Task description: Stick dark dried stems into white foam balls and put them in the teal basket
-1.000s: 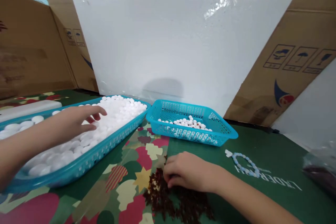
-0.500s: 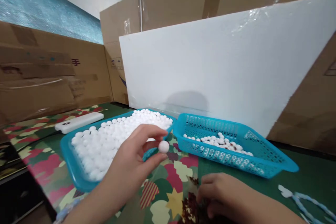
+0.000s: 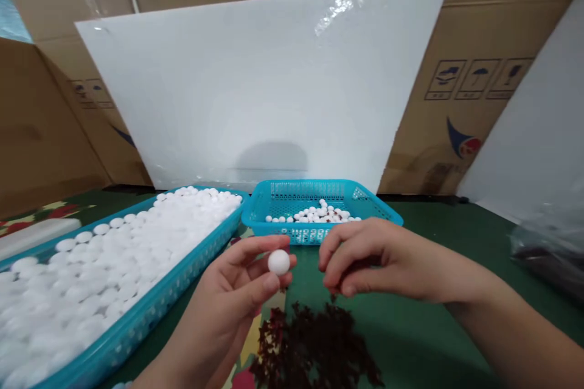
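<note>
head: left hand (image 3: 223, 301) pinches ball (image 3: 278, 262); carton (image 3: 417, 158) bears umbrella mark (image 3: 477, 78).

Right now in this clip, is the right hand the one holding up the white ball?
No: the left hand pinches the white ball, while the right hand is apart from it.
</note>
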